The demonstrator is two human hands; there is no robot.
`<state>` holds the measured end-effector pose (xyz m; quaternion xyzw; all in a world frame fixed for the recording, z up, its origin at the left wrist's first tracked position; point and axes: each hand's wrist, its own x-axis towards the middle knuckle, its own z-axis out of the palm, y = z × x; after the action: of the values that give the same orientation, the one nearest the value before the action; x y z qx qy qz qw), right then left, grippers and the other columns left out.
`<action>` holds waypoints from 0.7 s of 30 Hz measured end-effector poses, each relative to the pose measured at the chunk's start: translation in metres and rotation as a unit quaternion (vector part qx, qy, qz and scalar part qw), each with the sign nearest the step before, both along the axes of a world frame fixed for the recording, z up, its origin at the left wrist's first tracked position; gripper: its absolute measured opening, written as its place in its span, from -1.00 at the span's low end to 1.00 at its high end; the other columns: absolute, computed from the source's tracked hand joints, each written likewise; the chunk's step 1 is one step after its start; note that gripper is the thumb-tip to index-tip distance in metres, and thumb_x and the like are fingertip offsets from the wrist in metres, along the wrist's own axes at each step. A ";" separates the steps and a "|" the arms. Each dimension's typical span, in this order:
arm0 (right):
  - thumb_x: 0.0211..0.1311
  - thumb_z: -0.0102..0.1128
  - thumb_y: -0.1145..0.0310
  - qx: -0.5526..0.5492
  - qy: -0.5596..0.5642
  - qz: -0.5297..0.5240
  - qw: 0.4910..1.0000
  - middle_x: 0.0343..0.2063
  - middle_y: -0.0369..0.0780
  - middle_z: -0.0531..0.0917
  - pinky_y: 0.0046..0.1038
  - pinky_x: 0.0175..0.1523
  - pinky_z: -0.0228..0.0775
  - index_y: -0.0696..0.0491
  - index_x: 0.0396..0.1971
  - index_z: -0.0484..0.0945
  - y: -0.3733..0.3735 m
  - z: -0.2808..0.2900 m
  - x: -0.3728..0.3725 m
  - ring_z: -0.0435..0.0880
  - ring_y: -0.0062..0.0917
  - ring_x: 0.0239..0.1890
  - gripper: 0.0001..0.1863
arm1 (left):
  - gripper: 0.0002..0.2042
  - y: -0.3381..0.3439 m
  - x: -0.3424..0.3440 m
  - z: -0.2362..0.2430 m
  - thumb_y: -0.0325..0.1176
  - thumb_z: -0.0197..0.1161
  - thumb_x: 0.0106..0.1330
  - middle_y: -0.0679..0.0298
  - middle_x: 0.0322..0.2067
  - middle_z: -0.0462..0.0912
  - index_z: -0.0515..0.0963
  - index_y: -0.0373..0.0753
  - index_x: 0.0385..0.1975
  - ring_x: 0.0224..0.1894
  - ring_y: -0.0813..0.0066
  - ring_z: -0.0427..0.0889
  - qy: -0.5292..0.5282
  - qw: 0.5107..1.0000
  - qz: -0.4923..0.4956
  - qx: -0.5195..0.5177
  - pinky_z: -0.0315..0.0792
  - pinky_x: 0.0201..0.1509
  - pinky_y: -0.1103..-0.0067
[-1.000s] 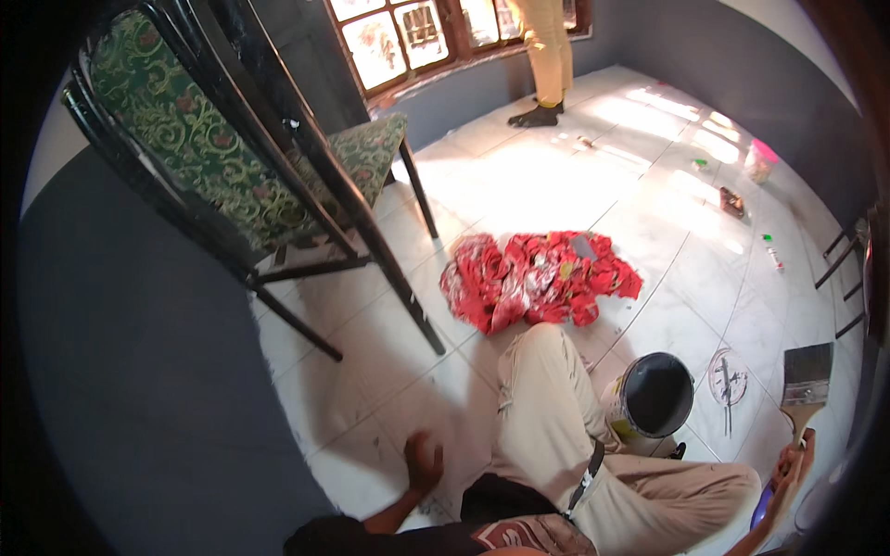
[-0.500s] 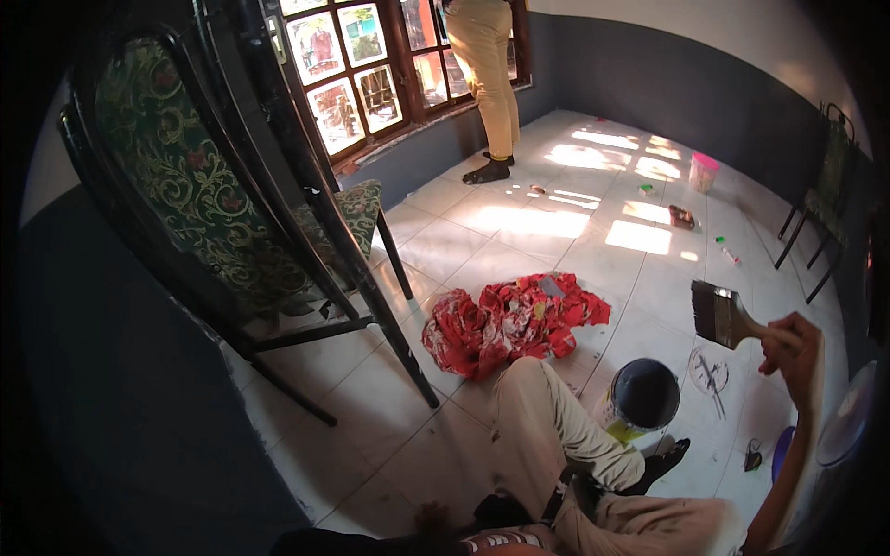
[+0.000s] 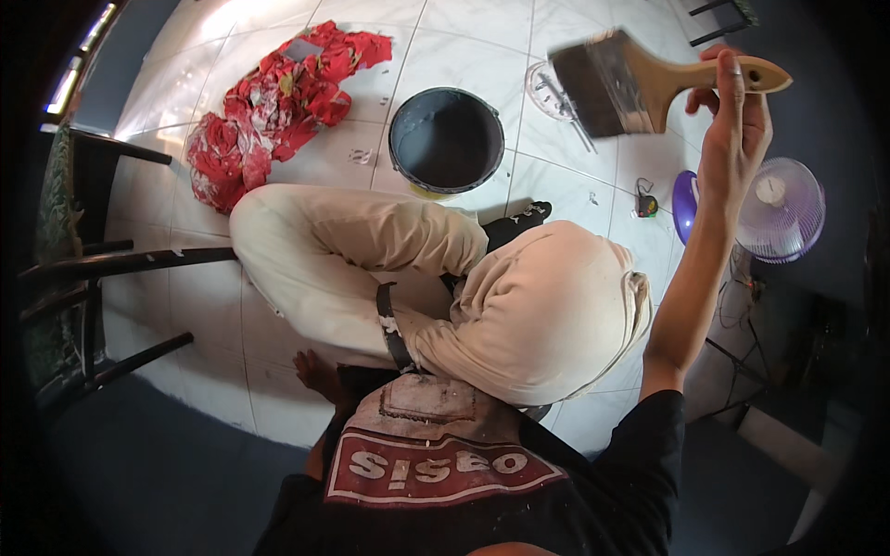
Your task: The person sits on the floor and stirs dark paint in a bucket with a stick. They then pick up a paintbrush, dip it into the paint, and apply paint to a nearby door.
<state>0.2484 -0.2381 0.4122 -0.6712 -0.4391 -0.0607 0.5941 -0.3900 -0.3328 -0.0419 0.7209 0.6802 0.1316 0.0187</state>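
Observation:
A wide flat paintbrush (image 3: pixel 649 82) with a wooden handle and dark bristles is held up at the right by my right hand (image 3: pixel 735 125). My fingers and thumb close on its handle, and the bristles point left. Down on the tiled floor beside my hip, my left hand (image 3: pixel 318 372) rests with fingers apart, holding nothing. In front of my folded legs stands a paint bucket (image 3: pixel 417 180), its inside coated dark grey. The brush hangs to the right of the bucket, apart from it.
A crumpled red cloth (image 3: pixel 278 111) stained with white lies beyond my knee. Metal chair legs (image 3: pixel 139 264) reach in from the left. At the right are a purple fan (image 3: pixel 781 211), a small tape measure (image 3: pixel 646 204) and a round clear lid (image 3: pixel 549 91) with sticks.
My view has tilted down from the window and room toward my lap and the bucket. My right hand still holds the paintbrush up; my left hand now shows more plainly on the floor.

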 end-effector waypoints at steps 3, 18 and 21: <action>0.56 0.18 0.15 -0.066 0.143 0.141 0.977 -0.35 -0.26 0.67 -0.66 -0.23 0.40 0.14 -0.10 0.58 0.018 -0.048 0.020 0.62 -0.70 -0.36 -0.69 | -0.53 0.005 -0.013 0.009 -0.09 0.09 0.55 0.01 0.40 0.32 0.40 -0.24 0.31 0.51 -0.02 0.19 -0.011 0.999 0.022 -0.032 0.09 0.52 0.05; 0.33 0.24 -0.30 -0.593 0.401 0.263 0.646 -0.76 -0.33 0.38 -0.57 -0.44 0.25 0.38 -0.20 0.62 0.143 -0.264 0.068 0.38 -0.70 -0.62 -0.18 | -0.61 0.150 0.079 0.118 -0.34 0.20 0.51 0.02 0.36 0.37 0.43 -0.28 0.27 0.43 0.02 0.32 -0.179 0.979 -0.010 -0.092 0.22 0.48 0.18; 0.24 0.38 -0.21 -0.588 0.349 0.328 0.652 -0.68 -0.42 0.43 -0.60 -0.45 0.21 0.21 -0.16 0.68 0.185 -0.235 0.053 0.34 -0.75 -0.64 -0.34 | -0.67 0.167 0.098 0.175 -0.40 0.18 0.52 0.04 0.34 0.39 0.47 -0.28 0.22 0.39 0.09 0.38 -0.269 0.957 0.030 -0.101 0.28 0.46 0.22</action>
<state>0.3016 -0.0533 0.1769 -0.6642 -0.3347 0.6475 0.1663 -0.2916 -0.1656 0.1326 0.6329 0.6808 0.2516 0.2695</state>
